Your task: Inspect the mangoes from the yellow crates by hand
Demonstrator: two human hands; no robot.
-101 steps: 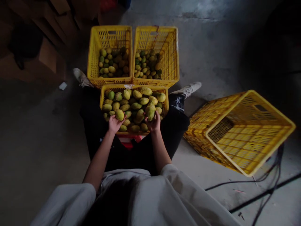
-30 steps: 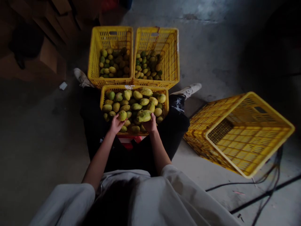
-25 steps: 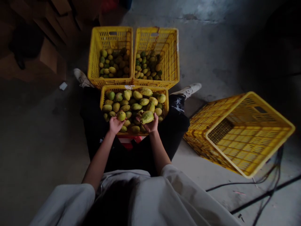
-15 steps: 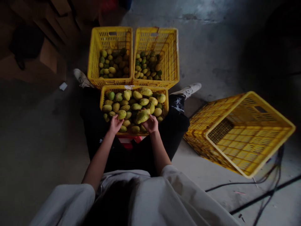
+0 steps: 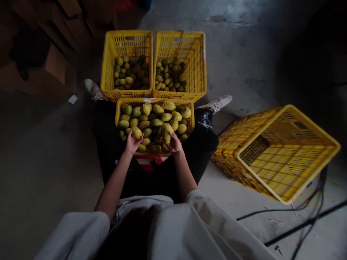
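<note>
My left hand [image 5: 132, 143] is closed around a yellow-green lemon [image 5: 136, 133], with fingers on both sides of it. In my right hand [image 5: 174, 143] sits a larger, greener lemon [image 5: 166, 132], its end tipped up and the thumb and fingers round it. Both hands are above the near part of a yellow plastic crate [image 5: 192, 122] between my legs. Many yellow and green lemons [image 5: 157, 122] fill this crate. The bottom of the pile is hidden.
Behind the near crate stand two yellow crates, a left one [image 5: 103, 61] and a right one [image 5: 205, 61], both partly filled with smaller lemons. Another yellow crate [image 5: 290, 108] leans at the right. Black cables [image 5: 271, 210] lie on the floor; cardboard boxes [image 5: 55, 65] stand at the left.
My right hand has turned its lemon from lying sideways to more upright. The lemon in my left hand has shifted slightly left and down. The crates have stayed put.
</note>
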